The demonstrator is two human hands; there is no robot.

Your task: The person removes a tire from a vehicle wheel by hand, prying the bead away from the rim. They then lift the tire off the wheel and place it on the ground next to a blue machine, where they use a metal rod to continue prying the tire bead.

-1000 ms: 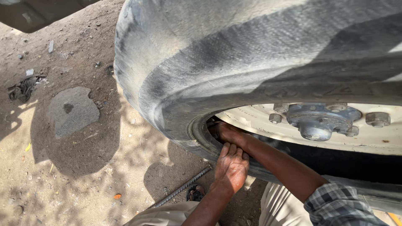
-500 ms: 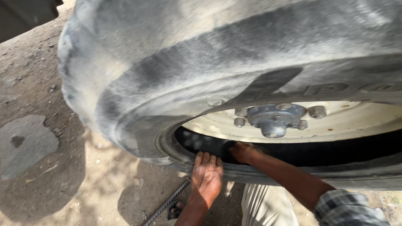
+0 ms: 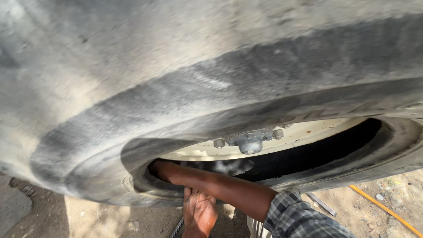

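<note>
Big tyre (image 3: 176, 88) fills the view, cream rim (image 3: 299, 136) w/ hub bolts inside. Left hand (image 3: 199, 213) lies flat, fingers open, against tyre's lower bead. Right hand (image 3: 155, 169) reaches into the gap btw tyre & rim (grip hidden, can't tell).

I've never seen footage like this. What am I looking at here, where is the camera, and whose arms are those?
There is one picture, taken by a camera worn on a person's head and looking down at their own bare hands. The big grey shape that fills most of it is a worn tyre on a pale cream wheel rim, with a metal hub and bolts at its middle. The right hand, on an arm in a checked sleeve, reaches into the dark gap between tyre and rim, so its fingers are hidden. The left hand presses against the tyre's lower edge. Below is sandy ground with a yellow hose.
</note>
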